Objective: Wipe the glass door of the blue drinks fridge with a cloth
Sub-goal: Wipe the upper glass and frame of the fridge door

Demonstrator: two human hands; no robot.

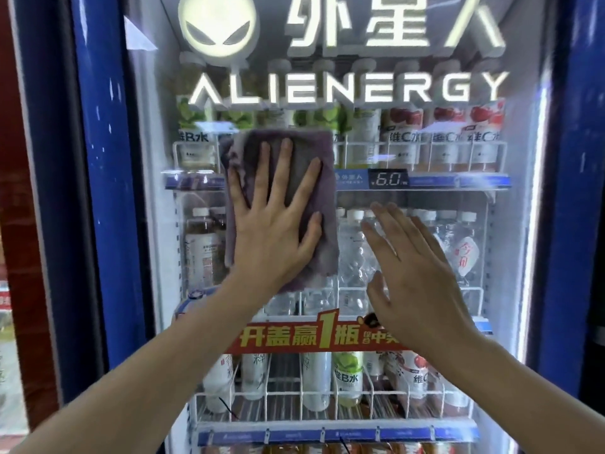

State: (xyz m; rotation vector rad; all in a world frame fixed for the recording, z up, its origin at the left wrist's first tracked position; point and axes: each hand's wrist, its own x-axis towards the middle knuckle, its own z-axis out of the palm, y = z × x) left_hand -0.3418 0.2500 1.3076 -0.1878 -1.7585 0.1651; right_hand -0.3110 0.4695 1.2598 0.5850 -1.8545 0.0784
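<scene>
The blue drinks fridge (101, 191) fills the head view, and its glass door (442, 231) shows shelves of bottles behind it. A purple-grey cloth (314, 152) lies flat against the glass, left of centre at mid height. My left hand (275, 231) presses on the cloth with its fingers spread. My right hand (415, 276) hovers flat beside it, to the right and lower, fingers apart, holding nothing; whether it touches the glass is unclear.
A lit alien logo (217, 26) and "ALIENERGY" lettering (347, 90) sit at the top of the door. A red promotional banner (314, 335) crosses the lower shelf. A red wall (19, 158) stands left of the fridge, another dark cabinet (595, 290) on the right.
</scene>
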